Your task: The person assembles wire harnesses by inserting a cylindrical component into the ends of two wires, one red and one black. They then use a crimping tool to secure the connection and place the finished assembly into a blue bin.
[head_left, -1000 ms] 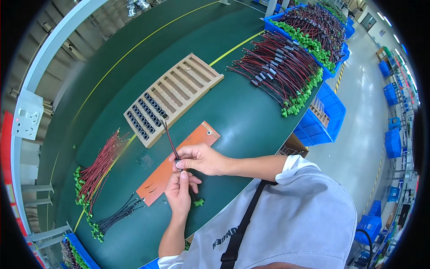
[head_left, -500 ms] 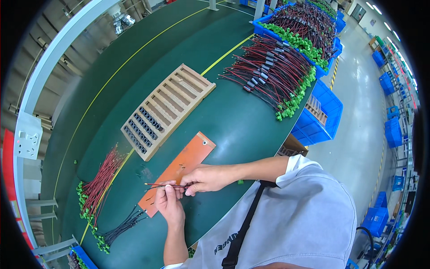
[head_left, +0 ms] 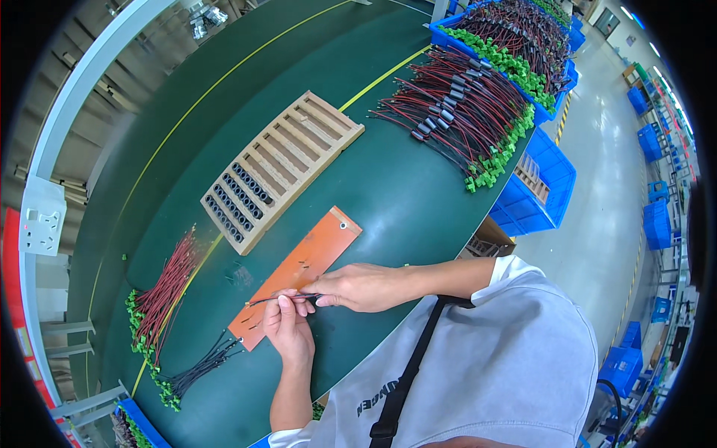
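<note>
Over an orange board (head_left: 321, 250), my two hands meet on a thin red-and-black wire lead (head_left: 261, 302). My left hand (head_left: 290, 332) pinches the wires between thumb and fingertips, their free ends sticking out to the left. My right hand (head_left: 362, 287) closes on the same lead close beside it; a dark part shows at its fingertips, mostly covered by the fingers. To the left lies a bundle of red wires (head_left: 168, 287) with green connectors. Black wires (head_left: 205, 367), also ending in green connectors, fan out near the board's lower corner.
Beyond the board a slotted wooden tray (head_left: 287, 175) holds several rows of black ring-shaped cores (head_left: 233, 209). Finished-looking leads with grey cylinders (head_left: 455, 112) are heaped at the back right. Blue bins (head_left: 541, 187) stand past the green table's edge.
The view has shifted slightly. My right hand has turned more palm-down over the lead, and less of the red wire shows. Both hands stay together on it.
</note>
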Demonstrator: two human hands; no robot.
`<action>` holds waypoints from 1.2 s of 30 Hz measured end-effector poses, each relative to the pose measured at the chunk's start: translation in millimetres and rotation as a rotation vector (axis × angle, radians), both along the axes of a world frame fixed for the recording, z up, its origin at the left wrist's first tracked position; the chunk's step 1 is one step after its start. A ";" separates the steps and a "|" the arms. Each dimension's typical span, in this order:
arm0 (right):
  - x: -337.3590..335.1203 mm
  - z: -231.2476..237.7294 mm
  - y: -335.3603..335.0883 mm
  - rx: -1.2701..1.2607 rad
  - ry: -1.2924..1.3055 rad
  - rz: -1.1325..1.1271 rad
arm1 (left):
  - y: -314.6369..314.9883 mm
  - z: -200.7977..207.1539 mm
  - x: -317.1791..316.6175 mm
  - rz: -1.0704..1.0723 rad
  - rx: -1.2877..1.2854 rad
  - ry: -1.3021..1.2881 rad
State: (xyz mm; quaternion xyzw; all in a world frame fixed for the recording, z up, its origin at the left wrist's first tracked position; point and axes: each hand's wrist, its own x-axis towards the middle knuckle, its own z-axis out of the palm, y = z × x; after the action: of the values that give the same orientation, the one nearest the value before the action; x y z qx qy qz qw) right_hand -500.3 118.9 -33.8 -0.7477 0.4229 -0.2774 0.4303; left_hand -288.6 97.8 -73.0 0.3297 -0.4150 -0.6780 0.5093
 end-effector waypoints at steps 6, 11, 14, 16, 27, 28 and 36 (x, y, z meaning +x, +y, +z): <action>-6.3 -12.4 12.1 -0.061 0.044 -0.055 | -5.3 0.6 3.0 0.064 0.040 0.032; -31.1 14.8 18.7 0.003 0.294 -0.029 | -2.0 2.3 -0.7 0.034 0.041 -0.037; -42.3 1.7 23.8 -0.112 0.272 -0.021 | -1.7 -6.8 -0.5 -0.026 0.044 -0.013; -54.9 6.1 26.7 -0.103 0.359 0.031 | -1.9 -7.6 0.6 -0.043 0.057 0.007; -324.3 127.7 -21.5 -0.405 0.817 -0.856 | -8.5 -13.4 1.7 -0.110 0.020 -0.140; -355.0 123.6 -23.7 -0.387 0.934 -0.910 | -8.7 -15.4 0.9 -0.123 0.010 -0.149; -427.2 59.1 -12.9 -0.486 1.243 -0.937 | -8.4 -19.5 2.8 -0.124 -0.024 -0.209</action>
State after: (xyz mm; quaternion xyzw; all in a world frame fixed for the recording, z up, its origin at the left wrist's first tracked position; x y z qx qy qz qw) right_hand -927.5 106.0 25.3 -0.5832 0.7812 -0.0472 -0.2179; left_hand -285.8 89.3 -92.5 0.3660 -0.4937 -0.6651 0.4242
